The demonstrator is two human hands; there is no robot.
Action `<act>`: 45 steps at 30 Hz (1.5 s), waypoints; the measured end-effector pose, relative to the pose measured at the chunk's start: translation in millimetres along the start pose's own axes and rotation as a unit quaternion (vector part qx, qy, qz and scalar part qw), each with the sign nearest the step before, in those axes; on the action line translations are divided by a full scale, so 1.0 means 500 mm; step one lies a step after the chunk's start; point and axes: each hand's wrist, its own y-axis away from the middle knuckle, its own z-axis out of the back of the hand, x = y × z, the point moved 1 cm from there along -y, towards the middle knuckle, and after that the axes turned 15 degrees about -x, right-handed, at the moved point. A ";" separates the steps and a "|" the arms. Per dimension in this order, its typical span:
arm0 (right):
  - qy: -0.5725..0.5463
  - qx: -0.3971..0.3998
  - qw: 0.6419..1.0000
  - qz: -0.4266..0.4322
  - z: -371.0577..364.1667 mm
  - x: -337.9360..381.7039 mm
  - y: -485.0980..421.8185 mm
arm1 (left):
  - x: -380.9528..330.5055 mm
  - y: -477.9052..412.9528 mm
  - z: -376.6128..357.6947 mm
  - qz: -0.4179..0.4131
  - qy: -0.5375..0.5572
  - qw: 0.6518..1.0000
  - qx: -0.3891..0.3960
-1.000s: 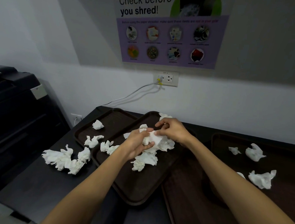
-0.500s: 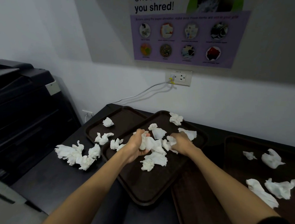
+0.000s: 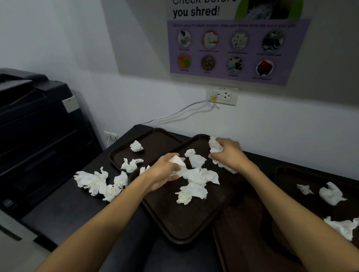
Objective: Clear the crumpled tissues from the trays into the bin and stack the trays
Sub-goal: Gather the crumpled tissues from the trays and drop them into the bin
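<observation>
Several dark brown trays lie on a black counter. The middle tray [image 3: 176,224] overlaps the far-left tray [image 3: 156,139] and carries a heap of crumpled white tissues [image 3: 195,183]. My left hand [image 3: 164,172] grips a wad of tissue [image 3: 178,161] at the heap's left side. My right hand [image 3: 228,152] grips more tissue [image 3: 214,147] at the tray's far corner. The far-left tray holds loose tissues [image 3: 136,146]. Another tissue pile [image 3: 98,183] lies on the counter left of the trays. The right tray [image 3: 353,184] holds several tissues [image 3: 331,193]. No bin is in view.
A large black printer [image 3: 30,133] stands left of the counter. A wall socket [image 3: 222,95] with a grey cable and a purple poster [image 3: 236,47] are on the wall behind. Another tray [image 3: 246,241] lies under my right forearm.
My right hand has moved from the middle of the heap to the tray's far corner and closed on the tissue there. My left hand keeps its wad. The view has shifted.
</observation>
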 end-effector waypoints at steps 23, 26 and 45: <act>-0.092 0.251 0.943 0.200 -0.500 0.573 0.366 | 0.287 0.322 0.748 0.049 0.094 0.957 -0.271; -0.107 0.292 0.933 0.182 -0.573 0.606 0.445 | 0.367 0.337 0.824 0.068 0.102 0.952 -0.280; 0.043 0.377 0.925 -0.015 -0.996 0.276 0.744 | 0.909 0.176 0.874 0.251 0.109 0.909 -0.315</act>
